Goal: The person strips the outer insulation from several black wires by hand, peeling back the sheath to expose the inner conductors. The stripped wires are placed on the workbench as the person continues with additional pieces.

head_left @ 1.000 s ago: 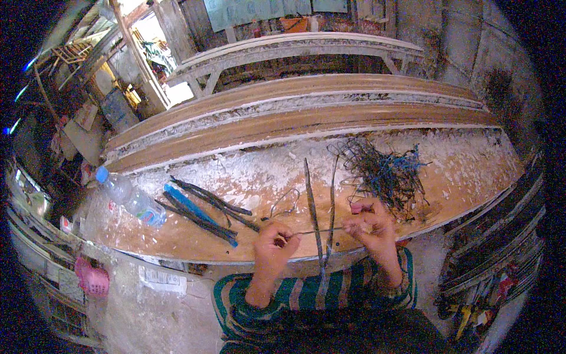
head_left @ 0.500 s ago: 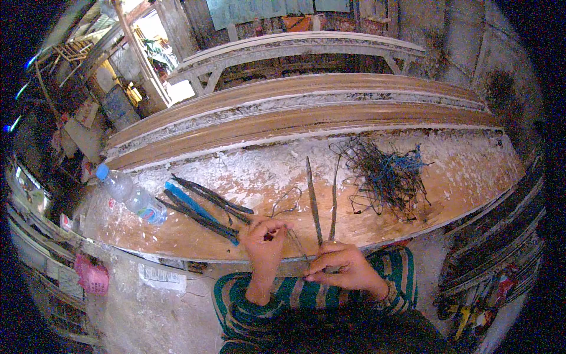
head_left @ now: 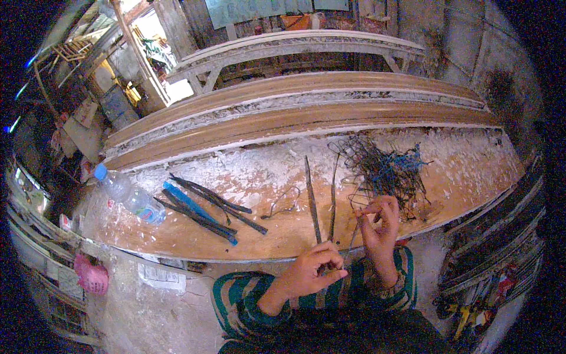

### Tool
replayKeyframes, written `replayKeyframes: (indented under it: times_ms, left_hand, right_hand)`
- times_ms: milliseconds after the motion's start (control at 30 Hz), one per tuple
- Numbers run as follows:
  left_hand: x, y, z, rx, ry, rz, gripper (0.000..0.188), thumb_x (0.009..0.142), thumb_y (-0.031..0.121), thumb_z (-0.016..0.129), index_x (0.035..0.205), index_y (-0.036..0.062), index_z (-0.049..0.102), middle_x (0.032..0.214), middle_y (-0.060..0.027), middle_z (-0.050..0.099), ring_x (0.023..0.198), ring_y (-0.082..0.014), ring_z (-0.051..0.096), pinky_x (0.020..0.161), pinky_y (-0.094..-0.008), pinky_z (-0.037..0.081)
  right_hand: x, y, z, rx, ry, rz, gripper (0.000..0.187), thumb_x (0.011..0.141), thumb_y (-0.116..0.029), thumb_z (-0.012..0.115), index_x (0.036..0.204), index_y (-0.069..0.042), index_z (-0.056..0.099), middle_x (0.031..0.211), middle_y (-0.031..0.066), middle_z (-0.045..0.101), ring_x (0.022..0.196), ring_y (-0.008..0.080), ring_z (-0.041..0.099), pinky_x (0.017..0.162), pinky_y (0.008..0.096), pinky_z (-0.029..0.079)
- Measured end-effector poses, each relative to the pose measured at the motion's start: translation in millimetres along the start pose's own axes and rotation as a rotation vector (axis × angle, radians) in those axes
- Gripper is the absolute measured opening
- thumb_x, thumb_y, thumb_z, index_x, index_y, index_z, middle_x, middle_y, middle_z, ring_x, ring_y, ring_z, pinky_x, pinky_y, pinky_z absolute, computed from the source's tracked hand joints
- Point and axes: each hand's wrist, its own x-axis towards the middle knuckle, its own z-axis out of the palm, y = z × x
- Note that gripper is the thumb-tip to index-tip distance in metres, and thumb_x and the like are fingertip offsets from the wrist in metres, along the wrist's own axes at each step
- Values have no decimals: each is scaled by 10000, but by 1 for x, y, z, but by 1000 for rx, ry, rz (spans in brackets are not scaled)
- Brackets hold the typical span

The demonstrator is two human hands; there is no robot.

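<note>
My left hand (head_left: 312, 272) is closed in a pinch just in front of the board's near edge. Further right and higher, my right hand (head_left: 380, 227) pinches a thin dark string (head_left: 352, 241), which runs down to the left fingertips. Two long dark strips (head_left: 312, 203) form a narrow V over the board; their lower ends disappear behind my left hand, and I cannot tell whether it grips them. Behind my right hand lies a tangled heap of black and blue strings (head_left: 386, 168). A short loose string (head_left: 285, 203) curls on the board to the left.
Several black strips (head_left: 203, 221) and a blue one (head_left: 190, 200) lie at the left of the white-flecked wooden board (head_left: 271, 239). Two clear plastic bottles (head_left: 144, 206) lie beyond them. Long wooden ledges (head_left: 283, 121) run behind. Below sits a pink bag (head_left: 91, 274).
My right hand has risen and moved right, toward the heap, with the string. My left hand has shifted right and down, to where the right hand was.
</note>
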Motion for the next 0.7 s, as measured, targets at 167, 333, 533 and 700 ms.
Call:
replayKeyframes:
  times_ms: [167, 333, 533, 700]
  left_hand:
    - [-7, -4, -12, 82, 181, -95, 190, 691, 55, 670, 671, 54, 482, 659, -15, 445, 550, -79, 419, 477, -218, 346]
    - [-5, -14, -41, 141, 660, -148, 185, 661, -41, 632, 663, 59, 476, 614, 2, 451, 530, -62, 425, 465, -192, 344]
    - [-4, -13, -55, 232, 842, -186, 140, 668, -71, 625, 695, 41, 546, 672, 5, 509, 562, -46, 460, 489, -187, 371]
    - [-6, -10, -50, 218, 724, -265, 99, 684, -29, 660, 702, 30, 583, 719, -6, 530, 580, -60, 482, 508, -187, 381]
  right_hand:
    - [-3, -8, 4, 159, -47, -14, 129, 702, -77, 640, 831, -70, 631, 905, 102, 582, 824, 190, 520, 665, 294, 409]
    - [-2, -17, -8, 476, -428, 261, 92, 690, -113, 674, 761, -56, 658, 946, 94, 585, 924, 211, 526, 776, 317, 404]
    - [-11, -42, -2, 751, -960, -21, 169, 645, -112, 726, 801, -70, 675, 983, 82, 591, 954, 212, 523, 828, 336, 377]
    - [-6, -40, 0, 811, -993, -59, 150, 629, -68, 730, 762, -75, 660, 923, 73, 607, 885, 206, 546, 792, 332, 385]
